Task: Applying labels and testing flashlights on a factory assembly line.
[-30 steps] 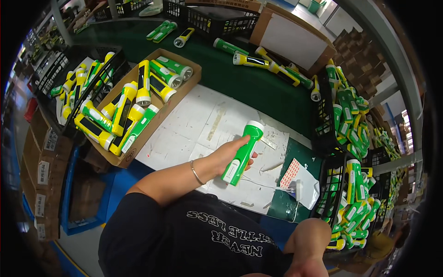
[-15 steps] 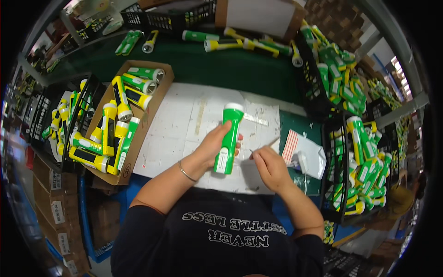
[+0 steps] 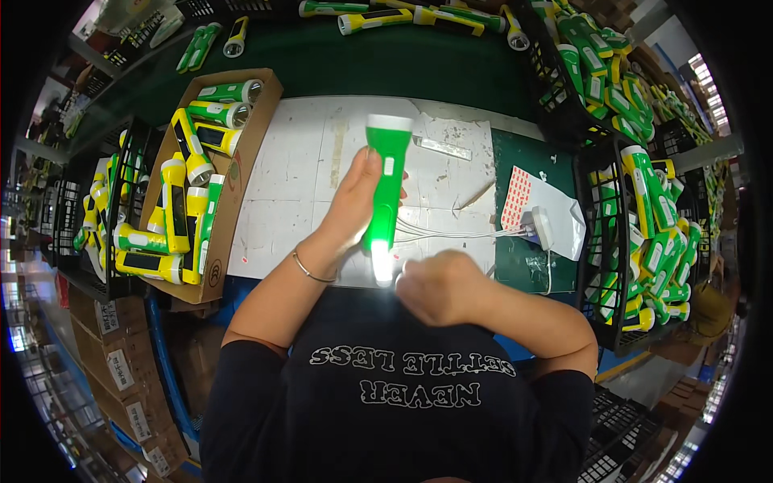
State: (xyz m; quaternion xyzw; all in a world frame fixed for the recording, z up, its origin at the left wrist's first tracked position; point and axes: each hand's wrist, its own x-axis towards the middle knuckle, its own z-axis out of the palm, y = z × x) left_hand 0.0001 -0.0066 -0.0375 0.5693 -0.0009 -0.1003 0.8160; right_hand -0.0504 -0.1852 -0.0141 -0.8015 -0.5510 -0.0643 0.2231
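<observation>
Green tabletop (image 3: 338,72) stretches across the far side of a busy workroom, and white sheets (image 3: 298,161) cover the part in the middle. Over the white sheets is a green flashlight (image 3: 387,183) with a white head that points to the far side. Its near end shines very bright. The left hand (image 3: 351,197) is wrapped around the flashlight, with the thumb on top and fingertips peeking out on the right side. A shiny bracelet (image 3: 312,270) circles the left wrist. The right hand (image 3: 439,287) is just beside the bright end, with its fingers bent. It is blurry, so I cannot tell if it grips anything.

On the left, a cardboard box (image 3: 233,193) is full of green and yellow flashlights. Two black crates, one far (image 3: 555,80) and one near (image 3: 616,241), hold big piles on the right. White wires (image 3: 451,234) run across the sheets to a white plug (image 3: 543,228). Next to the plug is a red-and-white paper (image 3: 516,196). More flashlights (image 3: 376,19) lie in a row at the far side.
</observation>
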